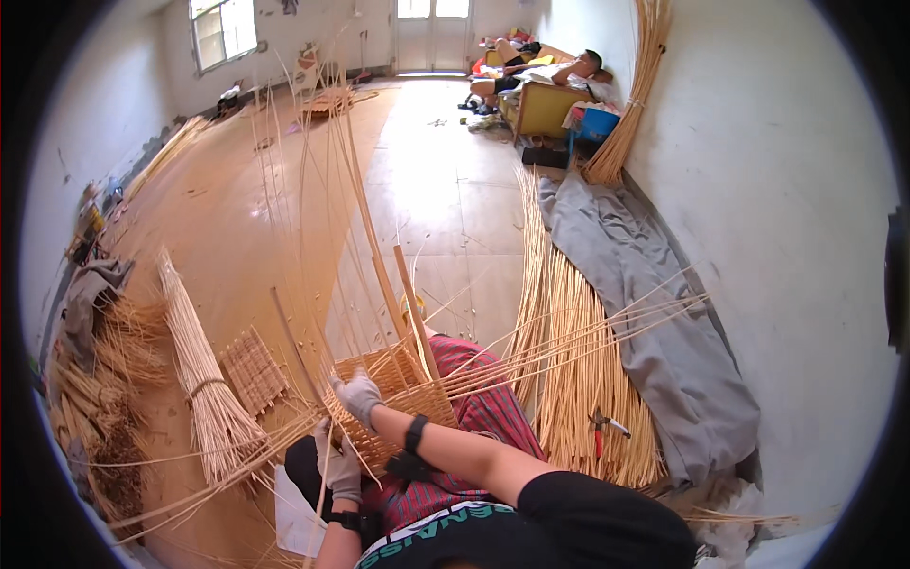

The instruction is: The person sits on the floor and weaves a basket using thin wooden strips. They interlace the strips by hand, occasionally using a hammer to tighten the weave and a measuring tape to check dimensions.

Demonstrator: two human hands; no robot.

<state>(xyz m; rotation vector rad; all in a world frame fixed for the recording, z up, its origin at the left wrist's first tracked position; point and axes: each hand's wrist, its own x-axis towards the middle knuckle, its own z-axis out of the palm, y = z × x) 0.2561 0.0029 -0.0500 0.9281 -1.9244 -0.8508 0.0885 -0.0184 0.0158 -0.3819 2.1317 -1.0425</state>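
Observation:
A half-woven wicker basket (409,396) rests on my lap, tilted, with long upright rods rising from its walls. More rods fan out from it to the left and right. My right hand (357,396), in a pale work glove, reaches across to the basket's left corner, its fingers closed there around wicker rods. Just below it, my gloved left hand (341,467) is closed on a wicker rod (323,493) beside the basket wall. Their fingertips are partly hidden by glove and rods. A red patterned cloth (479,379) covers my lap.
A tied rod bundle (204,379) and a small woven panel (254,372) lie left. Pruning shears (602,431) rest on loose rods (569,351) at right, beside a grey cloth (654,332). A person (550,71) reclines on a yellow sofa (550,109) far off.

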